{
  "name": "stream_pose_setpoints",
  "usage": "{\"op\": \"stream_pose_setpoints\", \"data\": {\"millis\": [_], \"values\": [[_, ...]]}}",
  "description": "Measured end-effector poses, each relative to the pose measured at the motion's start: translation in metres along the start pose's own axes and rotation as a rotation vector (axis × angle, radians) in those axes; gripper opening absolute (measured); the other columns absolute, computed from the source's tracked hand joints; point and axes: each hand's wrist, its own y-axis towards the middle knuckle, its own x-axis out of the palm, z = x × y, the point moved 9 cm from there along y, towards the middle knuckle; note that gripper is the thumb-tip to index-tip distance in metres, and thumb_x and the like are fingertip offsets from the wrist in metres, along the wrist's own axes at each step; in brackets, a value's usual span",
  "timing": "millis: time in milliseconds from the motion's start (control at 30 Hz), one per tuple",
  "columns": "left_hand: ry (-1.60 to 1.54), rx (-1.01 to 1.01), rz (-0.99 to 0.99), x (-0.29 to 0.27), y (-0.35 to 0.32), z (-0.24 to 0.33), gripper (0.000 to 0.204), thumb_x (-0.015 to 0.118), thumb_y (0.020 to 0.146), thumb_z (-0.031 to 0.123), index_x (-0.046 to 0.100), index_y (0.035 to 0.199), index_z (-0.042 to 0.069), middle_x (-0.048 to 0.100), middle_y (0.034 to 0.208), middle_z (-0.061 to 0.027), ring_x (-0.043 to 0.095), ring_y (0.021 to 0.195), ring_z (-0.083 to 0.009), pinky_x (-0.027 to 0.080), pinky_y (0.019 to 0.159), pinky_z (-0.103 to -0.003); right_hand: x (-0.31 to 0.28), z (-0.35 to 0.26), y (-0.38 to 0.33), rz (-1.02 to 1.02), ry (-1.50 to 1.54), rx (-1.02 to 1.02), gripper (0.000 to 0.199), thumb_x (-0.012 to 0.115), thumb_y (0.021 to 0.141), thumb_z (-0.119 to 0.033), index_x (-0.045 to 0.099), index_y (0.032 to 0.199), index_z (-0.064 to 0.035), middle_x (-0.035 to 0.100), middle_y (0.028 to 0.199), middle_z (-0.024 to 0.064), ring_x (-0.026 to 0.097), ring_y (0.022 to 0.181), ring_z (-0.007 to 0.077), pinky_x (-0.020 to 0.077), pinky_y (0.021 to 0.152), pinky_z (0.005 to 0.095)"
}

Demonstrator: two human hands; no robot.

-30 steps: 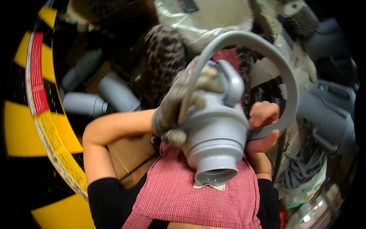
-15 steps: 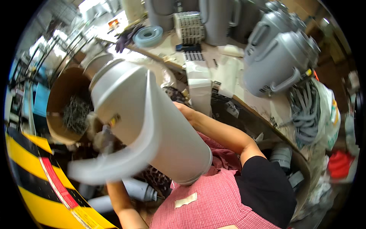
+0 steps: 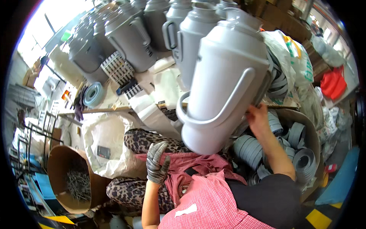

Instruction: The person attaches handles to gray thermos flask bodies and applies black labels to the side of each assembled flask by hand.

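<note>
A large grey plastic jug (image 3: 225,68), with a fixed side handle and a swinging carry handle, is raised tilted at my right front, over the table edge. My right hand (image 3: 259,119), bare, grips it low on its right side; some fingertips are hidden behind it. My left hand (image 3: 157,162), in a grey striped glove, is lifted above my lap with its fingers stretched up and nothing in it. Several similar grey jugs (image 3: 127,38) stand on the table (image 3: 110,101) beyond.
A box of grey rings (image 3: 304,162) is at my right. To the left, a round cardboard bin (image 3: 57,171) holds thin metal pieces beside a white sack (image 3: 110,152). A roll of blue tubing (image 3: 93,94) and a label strip (image 3: 146,110) lie on the table.
The jug has swung from my left front to the right, above the table edge. My left hand has come off it, and the view has turned right.
</note>
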Motion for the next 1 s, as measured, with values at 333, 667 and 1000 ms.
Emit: {"op": "stream_pose_setpoints", "data": {"millis": [333, 667, 1000], "values": [[-0.581, -0.121, -0.207, 0.077, 0.103, 0.004, 0.101, 0.079, 0.089, 0.042, 0.019, 0.165, 0.01, 0.027, 0.168, -0.014, 0.031, 0.152, -0.0302, 0.028, 0.122, -0.046, -0.016, 0.018, -0.013, 0.115, -0.115, -0.325, 0.048, 0.086, 0.074, 0.004, 0.057, 0.111, -0.0056, 0.055, 0.109, 0.0007, 0.059, 0.1, 0.013, 0.0511, 0.095, 0.0319], [-0.831, -0.399, 0.209, 0.085, 0.16, -0.042, 0.083, 0.076, 0.09, 0.03, 0.033, 0.159, 0.019, 0.047, 0.144, -0.0078, 0.055, 0.118, -0.0258, 0.057, 0.09, -0.037, 0.111, -0.002, 0.017, -0.092, -0.487, -0.812, 0.056, 0.086, 0.076, 0.004, 0.06, 0.126, 0.0033, 0.044, 0.134, 0.0061, 0.058, 0.108, 0.0157, 0.0517, 0.094, 0.0277], [-0.367, -0.293, 0.091, 0.166, 0.269, -0.066, 0.102, 0.06, 0.087, -0.019, 0.013, 0.167, 0.021, 0.053, 0.143, -0.0075, 0.055, 0.077, -0.0145, 0.052, 0.067, -0.026, 0.062, 0.018, 0.059, 0.195, -0.672, -0.979, 0.074, 0.082, 0.082, 0.003, 0.042, 0.144, -0.0044, 0.055, 0.13, 0.0079, 0.06, 0.115, 0.0231, 0.05, 0.102, 0.0402]]}}
